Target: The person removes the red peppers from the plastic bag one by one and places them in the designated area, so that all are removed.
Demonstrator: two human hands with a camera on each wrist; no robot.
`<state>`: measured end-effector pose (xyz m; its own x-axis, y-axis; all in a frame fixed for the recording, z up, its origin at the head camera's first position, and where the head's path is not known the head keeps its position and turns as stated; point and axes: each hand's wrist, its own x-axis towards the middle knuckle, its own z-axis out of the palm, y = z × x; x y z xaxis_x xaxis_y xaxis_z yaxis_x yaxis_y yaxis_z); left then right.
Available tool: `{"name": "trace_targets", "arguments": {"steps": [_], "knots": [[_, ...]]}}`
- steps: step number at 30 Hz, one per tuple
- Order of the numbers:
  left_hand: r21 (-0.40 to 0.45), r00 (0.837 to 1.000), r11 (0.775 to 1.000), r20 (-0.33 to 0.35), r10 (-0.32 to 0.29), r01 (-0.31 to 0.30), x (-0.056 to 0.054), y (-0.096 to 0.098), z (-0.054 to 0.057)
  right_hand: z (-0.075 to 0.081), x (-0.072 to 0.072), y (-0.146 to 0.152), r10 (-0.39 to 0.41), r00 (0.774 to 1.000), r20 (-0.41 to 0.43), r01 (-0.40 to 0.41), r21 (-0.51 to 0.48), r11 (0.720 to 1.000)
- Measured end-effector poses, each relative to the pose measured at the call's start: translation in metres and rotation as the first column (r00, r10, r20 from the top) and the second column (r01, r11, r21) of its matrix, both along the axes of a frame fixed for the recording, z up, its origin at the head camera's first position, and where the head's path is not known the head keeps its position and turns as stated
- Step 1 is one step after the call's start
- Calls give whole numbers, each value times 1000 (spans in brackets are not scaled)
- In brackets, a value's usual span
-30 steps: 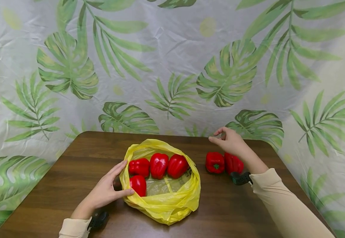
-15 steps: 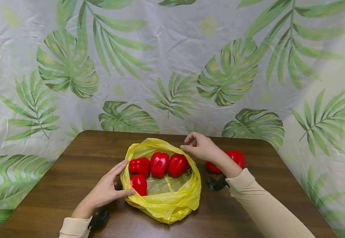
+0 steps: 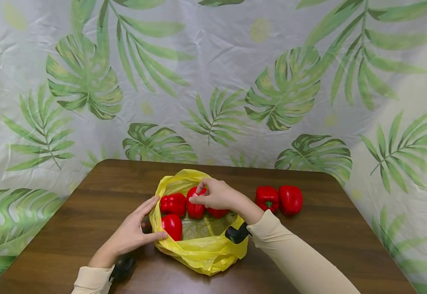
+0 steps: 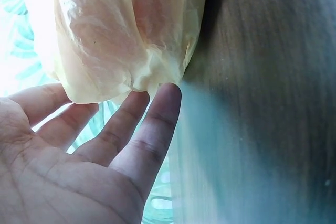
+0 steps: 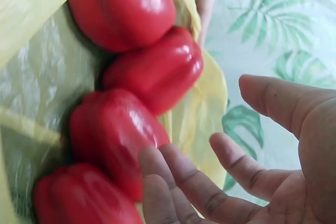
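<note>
A yellow plastic bag [image 3: 198, 261] stands on the table with its mouth spread, several red bell peppers inside. My left hand [image 3: 130, 234] rests at the bag's left side, thumb over the rim; in the left wrist view its extended fingertips [image 4: 167, 95] touch the outside of the plastic. Over the bag's mouth hovers my right hand [image 3: 220, 196], holding nothing. It partly covers the middle pepper [image 3: 195, 210] and the right one [image 3: 218, 213] in the head view. In the right wrist view, its loosely bent fingers [image 5: 194, 179] overlap a pepper [image 5: 113, 135].
Two more red bell peppers, one with its green stem facing me [image 3: 266, 198] and one beside it [image 3: 290, 200], lie on the brown wooden table [image 3: 331, 228] right of the bag. A leaf-print cloth [image 3: 213, 81] hangs behind the table's far edge.
My right hand has moved left from above the two peppers on the table to over the bag's mouth. My left hand has stayed at the bag's side.
</note>
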<state>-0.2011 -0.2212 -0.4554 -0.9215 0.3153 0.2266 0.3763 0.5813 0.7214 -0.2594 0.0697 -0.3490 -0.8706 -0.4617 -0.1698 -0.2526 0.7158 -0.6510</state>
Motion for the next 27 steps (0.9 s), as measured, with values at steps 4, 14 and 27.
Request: {"name": "trace_targets", "arguments": {"steps": [4,14,27], "knots": [[6,1000,1000,2,-7,7,0,0,1,-2,0,-12,27,999,24,-28,26,999],[12,1000,1000,8,-24,24,0,0,1,-9,1,-33,90,989,121,-107,138,985],[-22,1000,1000,17,8,-7,0,0,-1,-8,1,-47,65,971,231,-96,126,987]]}}
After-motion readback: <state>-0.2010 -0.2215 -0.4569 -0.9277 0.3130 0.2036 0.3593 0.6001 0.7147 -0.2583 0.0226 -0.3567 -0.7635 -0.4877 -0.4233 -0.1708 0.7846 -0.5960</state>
